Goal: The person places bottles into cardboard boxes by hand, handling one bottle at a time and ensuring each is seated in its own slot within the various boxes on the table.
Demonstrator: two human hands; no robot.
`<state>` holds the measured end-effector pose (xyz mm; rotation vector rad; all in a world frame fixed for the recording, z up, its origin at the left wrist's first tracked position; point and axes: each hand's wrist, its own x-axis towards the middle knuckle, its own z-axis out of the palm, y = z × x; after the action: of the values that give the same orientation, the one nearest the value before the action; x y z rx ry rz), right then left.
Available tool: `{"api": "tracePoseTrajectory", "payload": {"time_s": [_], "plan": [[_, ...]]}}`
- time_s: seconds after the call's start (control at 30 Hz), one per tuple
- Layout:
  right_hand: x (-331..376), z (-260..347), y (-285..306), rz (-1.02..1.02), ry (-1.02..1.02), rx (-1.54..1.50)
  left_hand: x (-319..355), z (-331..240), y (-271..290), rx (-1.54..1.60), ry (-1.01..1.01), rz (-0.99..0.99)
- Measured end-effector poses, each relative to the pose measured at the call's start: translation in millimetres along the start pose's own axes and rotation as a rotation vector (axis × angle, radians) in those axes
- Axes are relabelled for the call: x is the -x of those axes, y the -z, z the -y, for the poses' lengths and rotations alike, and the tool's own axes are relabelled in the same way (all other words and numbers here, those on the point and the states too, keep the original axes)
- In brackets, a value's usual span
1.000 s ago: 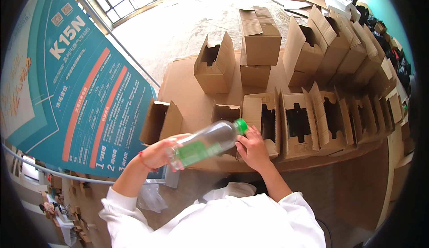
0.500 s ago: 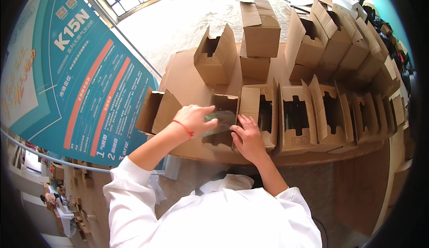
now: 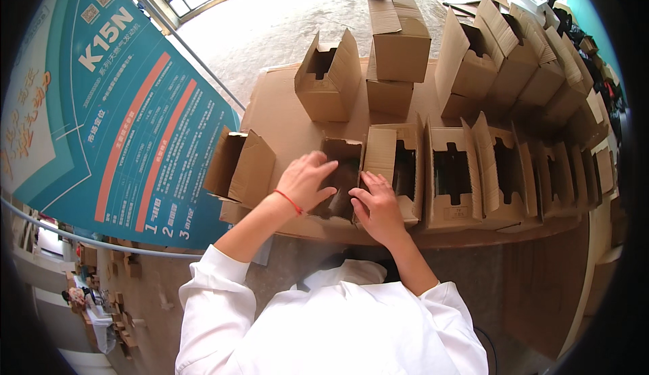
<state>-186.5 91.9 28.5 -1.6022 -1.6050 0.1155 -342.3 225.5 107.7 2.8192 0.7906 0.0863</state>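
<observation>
An open brown cardboard box (image 3: 346,146) stands on the table in front of me, between my hands. Inside it a see-through, glassy object (image 3: 345,180) shows dimly; its kind is hard to make out. Over the box's left edge is my left hand (image 3: 304,184), a red string on its wrist, with thumb and fingers apart and nothing held. My right hand (image 3: 380,204) straddles the right wall of the box, thumb on the inner side and fingers beyond it. Touching that side is another open box (image 3: 382,153) with a folded flap.
Open boxes continue in a row to the right, such as this box (image 3: 451,211); more stand behind, two stacked (image 3: 400,57). One box (image 3: 251,172) lies tilted at the left table edge. A blue-green banner (image 3: 122,131) on a metal frame leans close by on the left.
The see-through object left my left hand and went down into the box. My left hand's fingers have spread. My right hand stays at the box wall. The view has shifted slightly.
</observation>
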Motion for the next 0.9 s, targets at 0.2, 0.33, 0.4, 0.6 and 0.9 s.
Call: {"api": "tracePoseTrajectory", "payload": {"time_s": [0.2,0.33,0.4,0.6,0.9], "plan": [[-3,1,0,0.02,-0.003,-0.004,-1,2,-14,-0.265,0.001,0.328],[-1,0,0,0.047,-0.001,0.022,-29,6,-22,-0.275,0.079,0.176],[-3,4,3,0.074,-0.009,-0.016,-44,14,-41,-0.115,-0.001,0.147],[-1,6,6,0.187,0.068,0.109,-44,31,-79,0.309,-0.129,-0.152],[-8,26,-7,0.448,0.003,0.474,-38,21,-94,0.418,-0.025,-0.183]]}}
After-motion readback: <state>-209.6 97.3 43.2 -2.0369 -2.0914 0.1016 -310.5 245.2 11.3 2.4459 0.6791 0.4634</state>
